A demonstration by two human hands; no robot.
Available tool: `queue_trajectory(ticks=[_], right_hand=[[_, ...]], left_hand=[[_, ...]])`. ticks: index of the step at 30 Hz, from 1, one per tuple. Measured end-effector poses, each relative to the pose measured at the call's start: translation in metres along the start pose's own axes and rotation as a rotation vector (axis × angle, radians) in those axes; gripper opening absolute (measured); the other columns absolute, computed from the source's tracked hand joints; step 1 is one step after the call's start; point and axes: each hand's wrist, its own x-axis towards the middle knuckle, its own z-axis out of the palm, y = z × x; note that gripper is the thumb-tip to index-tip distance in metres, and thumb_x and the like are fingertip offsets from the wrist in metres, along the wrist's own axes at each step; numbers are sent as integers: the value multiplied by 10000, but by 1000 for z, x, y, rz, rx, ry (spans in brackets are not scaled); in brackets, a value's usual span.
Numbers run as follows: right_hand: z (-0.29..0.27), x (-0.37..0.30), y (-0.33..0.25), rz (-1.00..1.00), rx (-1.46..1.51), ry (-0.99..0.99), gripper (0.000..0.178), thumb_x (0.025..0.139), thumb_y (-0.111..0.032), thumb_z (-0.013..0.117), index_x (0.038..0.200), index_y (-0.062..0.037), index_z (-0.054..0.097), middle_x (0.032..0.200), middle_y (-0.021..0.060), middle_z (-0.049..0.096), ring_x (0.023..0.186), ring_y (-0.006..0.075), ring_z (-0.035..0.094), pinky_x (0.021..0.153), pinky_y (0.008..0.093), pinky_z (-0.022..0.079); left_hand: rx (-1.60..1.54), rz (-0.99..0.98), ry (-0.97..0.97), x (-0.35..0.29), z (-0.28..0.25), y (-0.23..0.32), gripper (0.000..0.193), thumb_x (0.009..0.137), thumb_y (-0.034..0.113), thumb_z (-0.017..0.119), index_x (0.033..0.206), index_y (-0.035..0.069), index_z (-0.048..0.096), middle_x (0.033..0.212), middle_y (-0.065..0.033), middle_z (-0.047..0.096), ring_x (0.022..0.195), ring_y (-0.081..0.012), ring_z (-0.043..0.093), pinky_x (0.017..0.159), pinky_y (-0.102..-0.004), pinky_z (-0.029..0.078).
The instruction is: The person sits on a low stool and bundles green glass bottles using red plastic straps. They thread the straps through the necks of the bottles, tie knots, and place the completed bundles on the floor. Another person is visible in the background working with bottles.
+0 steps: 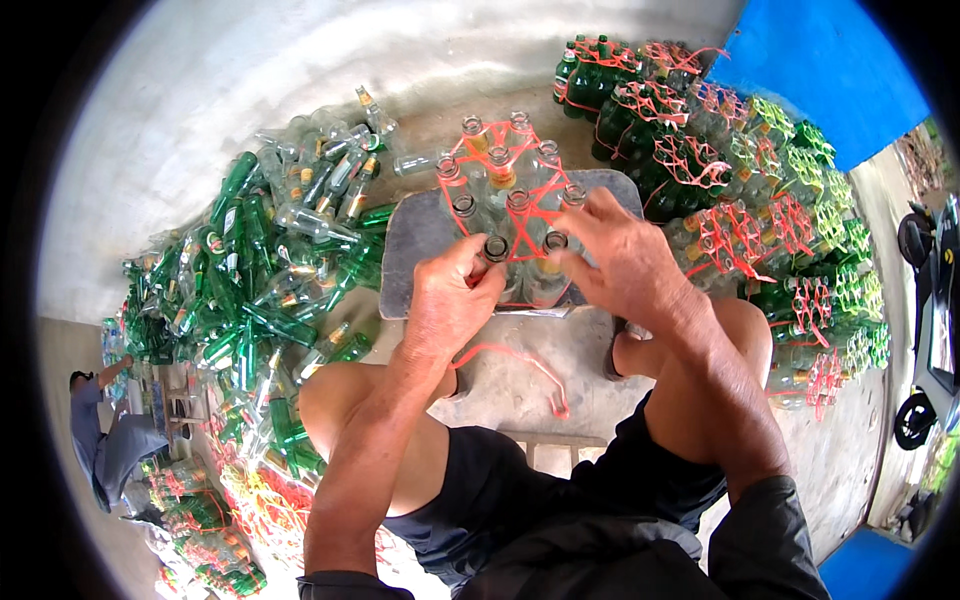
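A cluster of clear glass bottles stands upright on a dark, worn stool-like surface in front of me. Red plastic strap is laced in crossing lines around and between their necks. My left hand is closed round the neck of the nearest bottle, thumb and forefinger at its mouth. My right hand is at the cluster's right side, its thumb and fingers parted beside the neck of another bottle. Whether its fingertips touch the strap I cannot tell.
Loose green and clear bottles lie heaped at left. Strapped bottle bundles stack up at right. A loose red strap lies on the floor between my legs. Another person is at far left, near tangled straps; a motorbike stands far right.
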Motion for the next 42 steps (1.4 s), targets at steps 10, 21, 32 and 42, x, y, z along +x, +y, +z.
queue_trajectory(ticks=[10,21,32,42], right_hand=[[41,-3,4,98,-83,-51,358,895,-239,771,1136,-69,568,903,182,708,835,413,714,688,503,556],[23,7,21,-42,-270,-124,373,870,-214,787,1057,-33,520,903,166,708,807,368,741,618,481,569],[1,21,60,-151,-173,-122,319,865,-136,772,1087,-65,555,931,160,715,893,386,727,710,487,565],[5,17,57,-114,-115,-114,344,857,-134,774,1110,-71,550,911,161,710,897,407,716,723,518,558]], left_hand=[[-12,61,-46,5,1,-8,213,879,-5,731,1090,-14,710,677,-124,693,564,-89,608,561,-300,512],[12,90,53,-1,23,8,195,894,-18,744,1087,-9,718,612,-1,568,607,-3,469,546,-244,439],[-35,150,24,2,56,21,209,869,-25,747,1055,-38,652,640,-138,659,538,-235,692,530,-345,516],[221,188,-27,-1,39,27,192,887,21,746,1063,-6,674,629,-156,627,532,-306,651,527,-382,492]])
